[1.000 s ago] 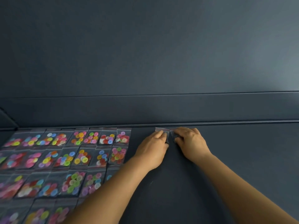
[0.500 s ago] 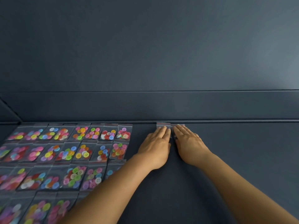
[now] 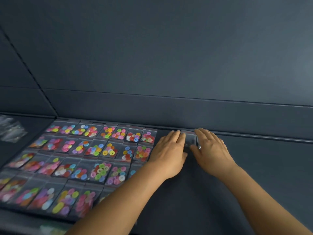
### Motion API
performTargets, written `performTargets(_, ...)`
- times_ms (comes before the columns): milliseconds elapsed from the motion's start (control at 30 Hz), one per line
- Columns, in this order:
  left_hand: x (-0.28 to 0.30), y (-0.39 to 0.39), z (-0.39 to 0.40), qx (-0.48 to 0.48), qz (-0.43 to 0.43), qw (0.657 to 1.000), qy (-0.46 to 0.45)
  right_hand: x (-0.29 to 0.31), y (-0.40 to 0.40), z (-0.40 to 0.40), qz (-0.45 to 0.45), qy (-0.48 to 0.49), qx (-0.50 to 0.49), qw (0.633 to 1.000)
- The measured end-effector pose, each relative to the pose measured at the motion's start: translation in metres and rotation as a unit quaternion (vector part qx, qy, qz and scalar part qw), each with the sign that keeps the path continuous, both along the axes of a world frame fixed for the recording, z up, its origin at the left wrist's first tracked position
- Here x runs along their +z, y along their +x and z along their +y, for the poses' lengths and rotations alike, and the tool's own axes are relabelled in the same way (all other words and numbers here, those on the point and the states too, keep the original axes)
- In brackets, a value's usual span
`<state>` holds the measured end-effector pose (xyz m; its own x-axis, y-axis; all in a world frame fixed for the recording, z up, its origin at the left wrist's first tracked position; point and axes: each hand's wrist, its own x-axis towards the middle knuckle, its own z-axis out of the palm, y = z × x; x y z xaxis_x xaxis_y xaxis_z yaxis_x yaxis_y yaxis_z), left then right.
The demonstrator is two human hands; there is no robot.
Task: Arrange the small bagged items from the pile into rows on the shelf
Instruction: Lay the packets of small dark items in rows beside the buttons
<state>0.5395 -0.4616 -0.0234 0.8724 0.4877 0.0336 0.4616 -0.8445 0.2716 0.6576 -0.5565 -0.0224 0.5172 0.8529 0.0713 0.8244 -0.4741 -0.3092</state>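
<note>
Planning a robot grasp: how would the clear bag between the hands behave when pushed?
The clear bag looks thin and glossy, so probably floppy and prone to sliding on the smooth shelf. It lies flat, so rolling seems unlikely; its contents are not discernible.

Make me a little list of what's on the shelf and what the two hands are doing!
place: dark shelf with a low back wall
button bags: clear bags of colourful buttons, laid in neat rows on the left side
new bags: clear bags at the back edge, right of the rows, partly hidden between the hands
left hand: flat, straight fingers beside the new bags
right hand: flat, on the other side of them
spare bags: blurry clear pile at far left
</note>
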Motion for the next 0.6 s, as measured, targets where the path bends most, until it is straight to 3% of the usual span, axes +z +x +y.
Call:
performTargets(267,0.028,-0.1,0.029,0.109,-0.076,0.99,0.043,0.031,-0.081,0.038,-0.019,0.046,0.087,0.995)
performTargets(600,0.028,-0.292,0.086,0.211,-0.069,0.974,0.054,0.032,-0.258,0.12,-0.029,0.053,0.196,0.979)
